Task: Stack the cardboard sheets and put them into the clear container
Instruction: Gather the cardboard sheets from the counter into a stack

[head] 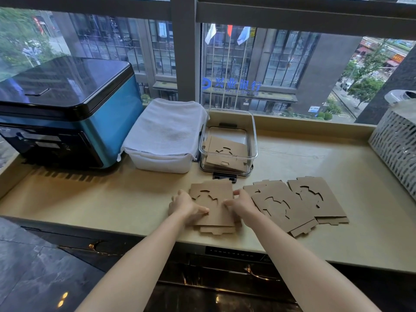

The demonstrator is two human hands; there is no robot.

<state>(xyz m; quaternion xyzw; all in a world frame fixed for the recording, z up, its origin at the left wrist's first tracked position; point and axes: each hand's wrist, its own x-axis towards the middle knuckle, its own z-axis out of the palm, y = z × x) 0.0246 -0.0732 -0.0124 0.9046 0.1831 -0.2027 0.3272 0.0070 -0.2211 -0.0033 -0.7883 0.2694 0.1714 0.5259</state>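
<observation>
A small stack of brown cardboard sheets (213,203) with cut-out shapes lies near the counter's front edge. My left hand (185,206) grips its left side, thumb on top. My right hand (242,203) holds its right side the same way. To the right, more cardboard sheets lie loose and overlapping: one pile (281,206) in the middle and another (317,199) further right. Behind the stack stands the clear container (253,140), lid off, with some cardboard sheets (227,152) lying inside it.
A white tub (162,163) covered with a white towel sits left of the container. A blue and black appliance (67,113) fills the back left. A white perforated basket (396,145) stands at the right edge. The window runs along the back of the beige counter (112,199).
</observation>
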